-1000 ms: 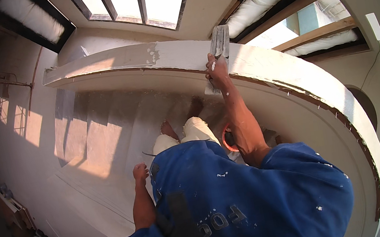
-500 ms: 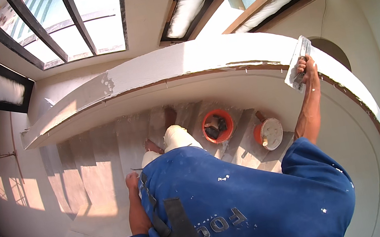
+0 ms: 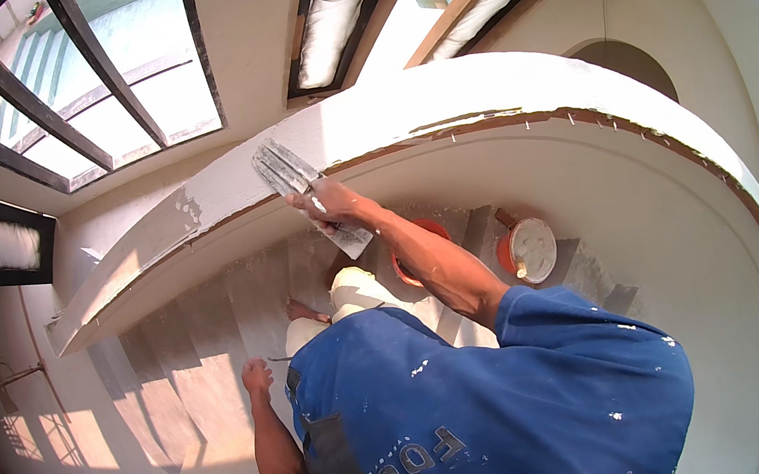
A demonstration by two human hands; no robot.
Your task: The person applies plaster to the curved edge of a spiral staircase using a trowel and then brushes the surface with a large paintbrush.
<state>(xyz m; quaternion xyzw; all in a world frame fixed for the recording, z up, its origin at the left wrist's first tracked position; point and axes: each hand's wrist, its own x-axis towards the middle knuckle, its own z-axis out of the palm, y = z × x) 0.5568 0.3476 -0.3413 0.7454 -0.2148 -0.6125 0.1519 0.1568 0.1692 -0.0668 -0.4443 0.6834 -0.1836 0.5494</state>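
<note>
My right hand (image 3: 328, 203) is closed around the handle of a plastering trowel (image 3: 279, 165), a flat metal blade smeared with pale plaster. The blade lies across the front edge of a curved half-wall (image 3: 437, 100), whose broad top is coated in white plaster. Its upper end overlaps the wall top, left of the brightly sunlit stretch, and its lower end hangs past the edge. My left hand (image 3: 257, 375) is low at my left side, away from the wall, with loosely bent fingers and nothing visible in it. A thin dark strap end shows beside it.
Below the wall, an orange bucket (image 3: 404, 273) is partly hidden by my right forearm. Another orange bucket (image 3: 532, 249), with whitish contents and a handle sticking out, stands to its right. Steps (image 3: 210, 368) descend on the left. Dark-framed windows (image 3: 117, 70) lie beyond the wall.
My right hand has carried the trowel far left along the wall, from the right end to left of the middle. My view has shifted slightly. My left hand stays at my side.
</note>
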